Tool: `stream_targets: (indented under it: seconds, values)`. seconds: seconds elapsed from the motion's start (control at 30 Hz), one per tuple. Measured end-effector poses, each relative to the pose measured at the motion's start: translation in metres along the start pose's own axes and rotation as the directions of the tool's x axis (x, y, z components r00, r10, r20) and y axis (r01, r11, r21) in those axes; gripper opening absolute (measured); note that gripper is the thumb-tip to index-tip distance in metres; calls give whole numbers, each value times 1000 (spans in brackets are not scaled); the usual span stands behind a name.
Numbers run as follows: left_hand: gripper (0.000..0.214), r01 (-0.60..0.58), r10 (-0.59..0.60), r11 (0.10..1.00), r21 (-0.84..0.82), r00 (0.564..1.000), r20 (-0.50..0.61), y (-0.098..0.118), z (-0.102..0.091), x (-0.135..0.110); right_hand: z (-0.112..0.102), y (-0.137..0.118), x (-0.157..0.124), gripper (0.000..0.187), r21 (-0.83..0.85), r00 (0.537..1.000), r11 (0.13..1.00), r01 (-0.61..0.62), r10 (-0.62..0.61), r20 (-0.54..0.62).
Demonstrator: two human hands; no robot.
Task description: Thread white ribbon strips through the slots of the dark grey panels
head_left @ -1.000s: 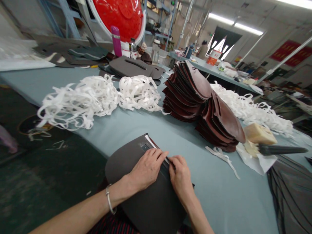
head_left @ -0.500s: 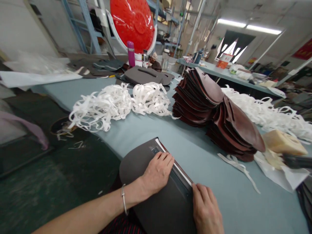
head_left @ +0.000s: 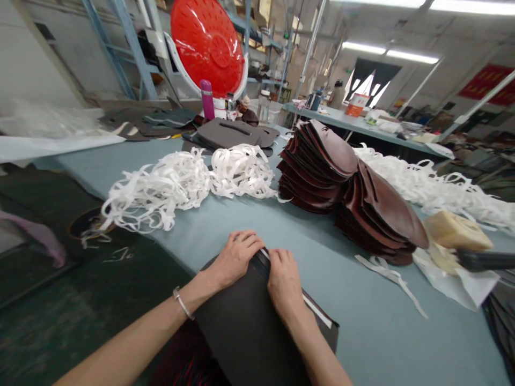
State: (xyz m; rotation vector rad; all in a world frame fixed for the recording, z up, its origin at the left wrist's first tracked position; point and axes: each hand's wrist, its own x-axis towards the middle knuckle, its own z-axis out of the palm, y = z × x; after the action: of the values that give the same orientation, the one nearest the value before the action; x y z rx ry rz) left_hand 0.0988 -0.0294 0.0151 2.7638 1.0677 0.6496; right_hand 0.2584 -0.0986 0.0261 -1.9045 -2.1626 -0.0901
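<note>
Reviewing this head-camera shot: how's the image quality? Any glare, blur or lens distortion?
Head view: wide-lens bending tilts the steel pole and curves the blue-grey table; the far window is blown out; the plastic sheeting at far left looks soft; the left hand and right hand look fairly sharp.

The left hand (head_left: 235,258) lies palm down on the upper edge of the dark panel (head_left: 245,321), with its fingers (head_left: 251,241) held together and directed toward the right hand (head_left: 285,281). The right hand rests on the same edge, just beside the left, with its fingers (head_left: 277,262) bent downward over the edge. The bare left forearm (head_left: 120,348) extends from the lower left of the panel, and a metal bangle (head_left: 182,303) encircles the left wrist. The bare right forearm (head_left: 324,359) extends upward along the panel's lower right side.
</note>
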Motion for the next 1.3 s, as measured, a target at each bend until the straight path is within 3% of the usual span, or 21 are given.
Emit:
stream_targets:
  seconds: [0.1, 0.2, 0.3, 0.43, 0.53, 0.63, 0.7, 0.83, 0.97, 1.03, 1.13, 1.3]
  values:
    - [37, -12, 12, 1000, 6, 1000, -13, 1, 3, -1, 3, -21, 14, 27, -89, 1000, 996, 3, -1, 25]
    - [35, -5, 6, 1000, 16, 1000, -25, -1, 6, 1, -1, -17, -1, 24, -145, 999, 990, 2, 4, 39]
    - [35, 7, -7, 1000, 9, 999, -33, -2, 7, 2, -12, 5, -46, 25, -162, 998, 986, -40, 46, 34]
    - [33, 15, -16, 1000, -20, 1000, -27, 0, 5, 3, -23, 44, -114, 36, -188, 996, 982, -22, 5, -90]
    - [33, 97, -102, 991, -91, 993, -54, -2, 2, 1, -23, 64, -140, 41, -179, 989, 984, 9, -36, -147]
    - [31, 258, -275, 949, -181, 959, -73, -4, -5, -2, -17, 71, -143, 40, -136, 980, 990, 27, -52, -190]
    - [23, 311, -323, 933, -182, 946, -39, -2, -10, -5, -14, 74, -138, 38, -96, 979, 995, 35, -54, -198]
    - [44, 311, -312, 948, -68, 950, -3, 5, -12, -10, -17, 81, -131, 33, 24, 985, 1000, 2, 2, -175]
    - [30, 324, -324, 945, -44, 946, 14, 3, -6, -11, -33, 78, -132, 41, 56, 982, 997, -52, 62, -177]
    - [28, 319, -319, 946, -52, 948, 20, -1, -2, -11, -40, 70, -133, 47, 46, 989, 999, -23, 29, -143]
    - [28, 319, -319, 946, -61, 948, 18, -5, 0, -10, -43, 62, -139, 42, 33, 991, 998, 58, -53, -123]
    - [24, 336, -336, 939, -70, 942, 18, 0, -6, -9, -28, 79, -158, 36, -34, 965, 988, 149, -153, -213]
